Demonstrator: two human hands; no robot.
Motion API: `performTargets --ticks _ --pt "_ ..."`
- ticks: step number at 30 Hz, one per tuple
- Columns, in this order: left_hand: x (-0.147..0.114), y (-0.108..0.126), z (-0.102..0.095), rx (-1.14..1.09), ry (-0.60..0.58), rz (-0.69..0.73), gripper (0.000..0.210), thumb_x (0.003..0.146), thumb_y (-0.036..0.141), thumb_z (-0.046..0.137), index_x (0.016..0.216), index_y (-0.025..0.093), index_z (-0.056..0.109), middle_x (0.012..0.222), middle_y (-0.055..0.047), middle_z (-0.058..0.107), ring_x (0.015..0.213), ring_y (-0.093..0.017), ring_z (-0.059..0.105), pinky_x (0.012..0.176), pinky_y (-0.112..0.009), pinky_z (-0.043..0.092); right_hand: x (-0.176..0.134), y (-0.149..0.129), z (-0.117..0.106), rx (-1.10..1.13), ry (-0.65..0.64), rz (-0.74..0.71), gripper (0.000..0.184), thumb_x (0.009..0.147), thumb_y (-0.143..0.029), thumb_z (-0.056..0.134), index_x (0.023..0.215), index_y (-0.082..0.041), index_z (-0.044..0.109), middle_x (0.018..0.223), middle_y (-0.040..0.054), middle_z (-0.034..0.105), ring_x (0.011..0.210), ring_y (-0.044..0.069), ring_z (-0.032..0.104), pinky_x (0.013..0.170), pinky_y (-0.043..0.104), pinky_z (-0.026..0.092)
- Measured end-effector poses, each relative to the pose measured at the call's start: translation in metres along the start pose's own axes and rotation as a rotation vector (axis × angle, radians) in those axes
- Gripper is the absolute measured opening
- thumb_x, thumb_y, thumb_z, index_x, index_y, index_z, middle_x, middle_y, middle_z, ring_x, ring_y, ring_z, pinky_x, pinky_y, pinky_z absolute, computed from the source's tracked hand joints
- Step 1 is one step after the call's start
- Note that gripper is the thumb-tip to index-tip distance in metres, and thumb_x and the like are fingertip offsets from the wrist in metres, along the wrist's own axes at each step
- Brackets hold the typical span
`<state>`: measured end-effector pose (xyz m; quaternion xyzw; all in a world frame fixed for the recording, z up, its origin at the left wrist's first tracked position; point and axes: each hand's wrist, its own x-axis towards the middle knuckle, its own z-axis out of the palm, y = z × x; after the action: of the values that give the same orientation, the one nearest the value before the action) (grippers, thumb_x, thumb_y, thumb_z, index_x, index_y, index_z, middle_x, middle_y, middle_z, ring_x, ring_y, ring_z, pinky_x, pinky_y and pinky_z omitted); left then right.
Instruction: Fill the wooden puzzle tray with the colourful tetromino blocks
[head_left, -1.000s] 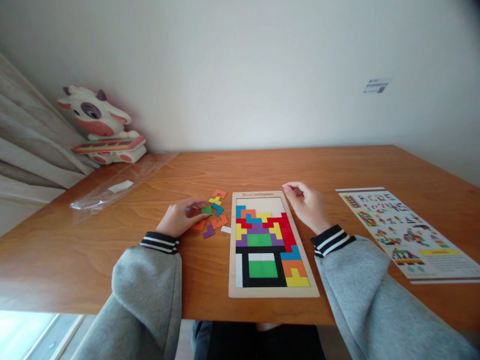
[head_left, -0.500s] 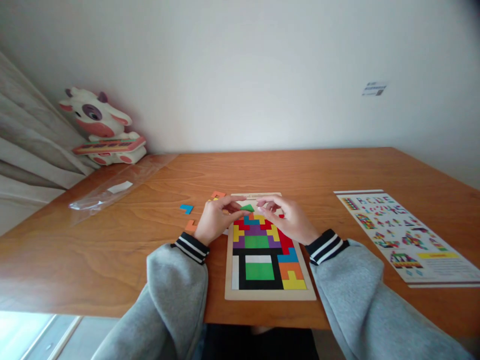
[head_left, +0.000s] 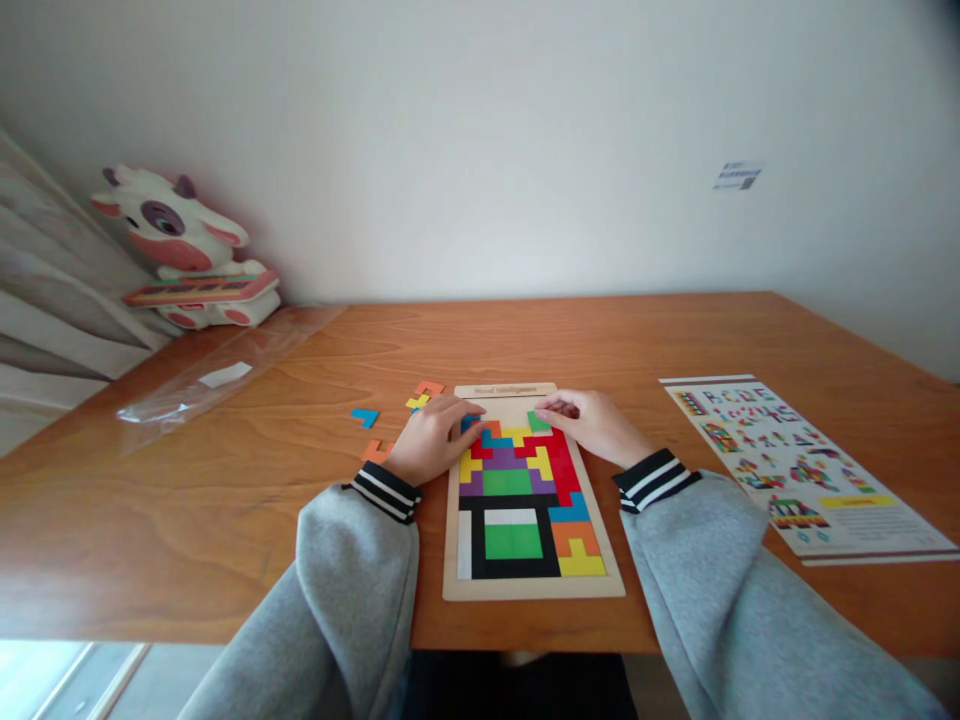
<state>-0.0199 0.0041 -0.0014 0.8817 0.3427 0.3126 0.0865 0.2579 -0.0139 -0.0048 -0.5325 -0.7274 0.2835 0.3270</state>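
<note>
A wooden puzzle board (head_left: 455,590) lies in front of me, mostly filled with coloured block pieces. My right hand (head_left: 596,428) pinches a green puzzle piece (head_left: 538,421) at its right edge, over the board's upper right part. At the upper left edge of the board rests my left hand (head_left: 431,440), thumb and fingers apart. A blue piece (head_left: 470,421) shows between its thumb and index finger, partly covered by them. Bare wood is visible in the upper part of the frame, between the two hands.
Loose pieces lie left of the board: a blue one (head_left: 365,417), an orange one (head_left: 377,450), a yellow one (head_left: 417,402) and another orange. A clear plastic bag (head_left: 176,400) and a cow toy keyboard (head_left: 199,255) stand farther left. To the right lies a printed pattern sheet (head_left: 795,460).
The green piece has moved right and down, from between both hands to the board's upper right, with my right hand. My left hand has let go of it and shifted to the upper left edge.
</note>
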Motion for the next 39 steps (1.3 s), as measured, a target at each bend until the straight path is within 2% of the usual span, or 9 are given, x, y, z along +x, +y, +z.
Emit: performTargets --ticks 6,11,17,23,26,32,34,39 --pt "-0.001 0.004 0.003 -0.020 -0.012 0.019 0.016 0.097 0.026 0.054 0.104 0.020 0.067 0.097 -0.006 0.072 0.089 -0.019 0.066 0.086 -0.036 0.054 -0.001 -0.003 -0.004 -0.162 -0.033 -0.077 0.024 0.088 -0.039 0.063 0.089 -0.019 0.076 0.079 0.0034 0.061 0.064 0.014 0.057 0.060 0.028 0.047" --pt "-0.002 -0.002 -0.003 0.031 0.023 0.012 0.018 0.096 0.022 0.051 0.105 0.020 0.067 0.101 -0.007 0.072 0.096 -0.021 0.066 0.088 -0.036 0.053 -0.002 -0.002 -0.003 -0.179 -0.034 -0.078 0.027 0.089 -0.043 0.062 0.087 -0.020 0.074 0.080 0.0035 0.058 0.065 0.015 0.057 0.062 0.030 0.047" --pt "-0.011 -0.024 -0.033 0.134 0.093 0.015 0.022 0.098 0.024 0.049 0.104 0.019 0.069 0.100 -0.007 0.073 0.094 -0.021 0.066 0.088 -0.036 0.052 -0.001 -0.002 0.001 -0.168 0.023 -0.089 0.030 0.094 -0.042 0.054 0.093 -0.018 0.072 0.083 0.0055 0.063 0.068 0.016 0.058 0.065 0.030 0.047" --pt "-0.043 -0.057 -0.071 0.190 0.072 -0.066 0.024 0.096 0.030 0.053 0.105 0.019 0.071 0.100 -0.007 0.075 0.092 -0.020 0.068 0.087 -0.034 0.053 -0.002 -0.002 0.002 -0.216 0.019 -0.103 0.029 0.095 -0.040 0.053 0.088 -0.018 0.071 0.082 0.0052 0.062 0.070 0.017 0.058 0.067 0.031 0.045" --pt "-0.054 -0.061 -0.079 0.192 0.071 -0.070 0.022 0.093 0.034 0.059 0.103 0.020 0.072 0.097 -0.005 0.076 0.090 -0.020 0.069 0.085 -0.032 0.054 -0.002 -0.003 0.002 -0.212 0.007 -0.100 0.029 0.094 -0.040 0.053 0.086 -0.018 0.071 0.081 0.0051 0.061 0.069 0.017 0.058 0.067 0.031 0.044" --pt "-0.050 -0.042 -0.068 0.073 -0.078 0.077 0.027 0.084 0.044 0.073 0.101 0.023 0.073 0.101 -0.004 0.076 0.092 -0.019 0.070 0.087 -0.032 0.056 -0.002 -0.005 0.003 -0.214 0.044 -0.095 0.034 0.094 -0.045 0.052 0.088 -0.019 0.072 0.079 0.0053 0.062 0.067 0.018 0.057 0.065 0.032 0.044" --pt "-0.049 -0.037 -0.063 0.055 -0.091 0.080 0.030 0.083 0.043 0.074 0.105 0.023 0.073 0.103 -0.005 0.076 0.094 -0.019 0.070 0.087 -0.032 0.056 -0.002 -0.005 0.004 -0.213 0.056 -0.091 0.035 0.094 -0.047 0.052 0.088 -0.019 0.072 0.080 0.0058 0.063 0.067 0.018 0.057 0.065 0.032 0.044" --pt "-0.051 -0.037 -0.059 0.061 -0.085 0.045 0.022 0.088 0.039 0.069 0.103 0.023 0.073 0.103 -0.003 0.077 0.093 -0.017 0.072 0.088 -0.028 0.057 -0.003 -0.005 0.005 -0.214 0.072 -0.088 0.035 0.094 -0.046 0.052 0.087 -0.019 0.072 0.082 0.0060 0.063 0.067 0.018 0.057 0.064 0.032 0.043"
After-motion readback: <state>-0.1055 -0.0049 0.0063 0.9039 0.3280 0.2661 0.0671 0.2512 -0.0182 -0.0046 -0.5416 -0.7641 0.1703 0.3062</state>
